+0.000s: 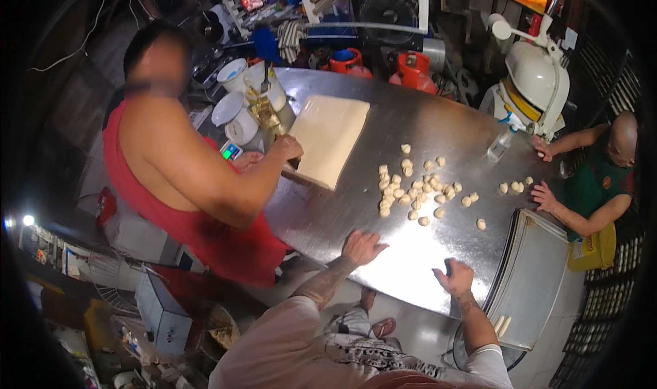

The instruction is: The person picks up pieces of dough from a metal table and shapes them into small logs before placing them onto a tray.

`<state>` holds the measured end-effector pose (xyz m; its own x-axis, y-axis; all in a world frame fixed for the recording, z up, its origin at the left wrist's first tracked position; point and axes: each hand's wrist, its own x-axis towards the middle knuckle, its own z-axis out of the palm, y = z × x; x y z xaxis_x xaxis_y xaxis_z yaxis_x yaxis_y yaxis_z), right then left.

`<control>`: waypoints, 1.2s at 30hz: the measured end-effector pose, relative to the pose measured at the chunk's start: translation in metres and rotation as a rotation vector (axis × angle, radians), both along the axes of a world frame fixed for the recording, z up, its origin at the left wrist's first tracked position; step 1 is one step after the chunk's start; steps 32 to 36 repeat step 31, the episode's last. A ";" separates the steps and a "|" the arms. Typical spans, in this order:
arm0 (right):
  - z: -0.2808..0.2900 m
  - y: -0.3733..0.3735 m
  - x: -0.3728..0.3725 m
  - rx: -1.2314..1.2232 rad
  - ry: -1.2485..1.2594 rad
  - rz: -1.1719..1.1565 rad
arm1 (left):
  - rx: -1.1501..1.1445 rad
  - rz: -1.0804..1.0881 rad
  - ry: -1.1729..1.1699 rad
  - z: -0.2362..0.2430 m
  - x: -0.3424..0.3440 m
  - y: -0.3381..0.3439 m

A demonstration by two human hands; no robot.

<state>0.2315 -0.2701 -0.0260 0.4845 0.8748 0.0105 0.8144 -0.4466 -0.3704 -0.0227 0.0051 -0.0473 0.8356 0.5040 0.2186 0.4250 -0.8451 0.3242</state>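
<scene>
My left hand [363, 248] rests palm down at the near edge of the steel table [410, 269], its fingers apart. To its right, my right hand [456, 278] is over the tabletop near the tray, with thumb and fingers spread. No dough shows in either hand; what lies under the palms is hidden. Beyond my hands lies a loose cluster of small dough pieces [413, 198], with one lone dough piece [481, 224] nearer the tray. Two pale dough sticks [503, 325] lie on the grey metal tray [536, 272] at the table's right end.
At left, a person in red [198, 163] holds a tool at a dough sheet [332, 135], beside white tubs [233, 108] and a scale [229, 153]. Across at right, a person in green [602, 177] reaches onto the table near a spray bottle [501, 142]. A mixer [537, 77] stands behind.
</scene>
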 end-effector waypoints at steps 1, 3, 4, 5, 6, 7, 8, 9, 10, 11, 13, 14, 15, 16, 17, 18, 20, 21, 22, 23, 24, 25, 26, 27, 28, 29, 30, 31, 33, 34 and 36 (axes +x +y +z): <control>-0.005 -0.004 0.001 0.182 -0.073 0.050 | -0.009 -0.009 0.005 0.005 0.007 0.007; -0.005 -0.009 -0.005 0.163 -0.035 0.010 | 0.032 -0.029 -0.193 -0.004 0.004 -0.005; 0.004 -0.002 -0.011 0.125 0.001 -0.003 | -0.005 0.012 -0.169 -0.019 -0.006 -0.003; -0.003 -0.005 -0.009 0.023 0.057 -0.050 | 0.065 -0.020 -0.068 -0.031 -0.007 -0.001; -0.011 -0.014 -0.001 0.001 0.015 -0.044 | 0.008 0.018 -0.024 -0.022 0.003 -0.003; -0.008 -0.007 0.001 -0.099 -0.013 0.013 | 0.039 0.003 0.018 -0.029 -0.005 0.008; -0.016 -0.019 0.006 0.028 -0.017 0.075 | -0.098 -0.055 0.262 -0.002 0.005 0.006; -0.006 -0.016 0.002 -0.107 0.090 0.043 | -0.104 -0.094 0.263 0.006 -0.001 0.006; 0.005 -0.018 -0.009 -0.099 0.035 0.043 | -0.073 -0.099 0.236 0.010 -0.007 0.005; 0.013 -0.027 -0.016 -0.095 -0.017 0.037 | -0.044 -0.111 0.211 0.011 -0.012 -0.001; -0.011 -0.085 -0.037 -0.160 -0.044 0.059 | 0.029 -0.189 0.251 0.009 -0.036 -0.020; -0.021 -0.107 -0.048 -0.214 -0.063 0.105 | 0.109 -0.246 0.298 0.010 -0.046 -0.028; -0.024 -0.115 -0.052 -0.218 -0.048 0.099 | 0.105 -0.254 0.312 0.011 -0.049 -0.032; -0.030 -0.121 -0.055 -0.233 -0.060 0.106 | 0.095 -0.249 0.338 0.011 -0.052 -0.036; -0.036 -0.124 -0.059 -0.252 -0.066 0.112 | 0.082 -0.246 0.370 0.009 -0.053 -0.039; 0.000 -0.084 -0.048 -0.356 0.089 0.079 | 0.142 -0.255 0.408 0.014 -0.032 -0.029; -0.028 -0.035 -0.026 -0.523 -0.184 0.098 | 0.394 -0.279 0.326 -0.001 0.015 -0.005; -0.015 -0.009 -0.028 -0.307 -0.218 0.005 | 0.188 -0.068 0.286 0.007 0.028 -0.002; -0.018 0.012 -0.025 -0.213 -0.244 -0.130 | 0.223 -0.026 0.117 0.019 0.039 0.003; -0.002 0.015 -0.034 -0.216 -0.143 -0.176 | 0.070 0.054 0.204 0.027 0.032 -0.009; -0.008 -0.005 -0.062 -0.131 -0.080 -0.135 | 0.149 0.026 0.176 0.019 -0.003 -0.025; -0.006 -0.024 -0.064 -0.028 -0.052 -0.132 | 0.067 -0.024 0.164 0.020 -0.003 -0.039; -0.017 -0.061 -0.091 -0.157 -0.008 -0.079 | 0.009 -0.032 0.217 -0.003 -0.039 -0.073; -0.013 -0.066 -0.090 -0.252 0.020 -0.040 | -0.014 -0.049 0.251 -0.005 -0.043 -0.074; -0.009 -0.061 -0.079 -0.259 0.018 -0.048 | -0.020 -0.057 0.248 -0.002 -0.029 -0.069; -0.007 -0.053 -0.068 -0.225 0.021 -0.052 | 0.061 -0.072 0.169 0.000 -0.012 -0.061; -0.009 -0.038 -0.053 -0.191 0.025 -0.058 | 0.140 -0.088 0.090 0.001 0.009 -0.048; -0.010 -0.048 -0.062 -0.216 0.044 -0.055 | 0.115 -0.089 0.109 -0.003 -0.002 -0.058; -0.010 -0.048 -0.062 -0.216 0.044 -0.055 | 0.115 -0.089 0.109 -0.003 -0.002 -0.058; -0.010 -0.048 -0.062 -0.216 0.044 -0.055 | 0.115 -0.089 0.109 -0.003 -0.002 -0.058; -0.010 -0.048 -0.062 -0.216 0.044 -0.055 | 0.115 -0.089 0.109 -0.003 -0.002 -0.058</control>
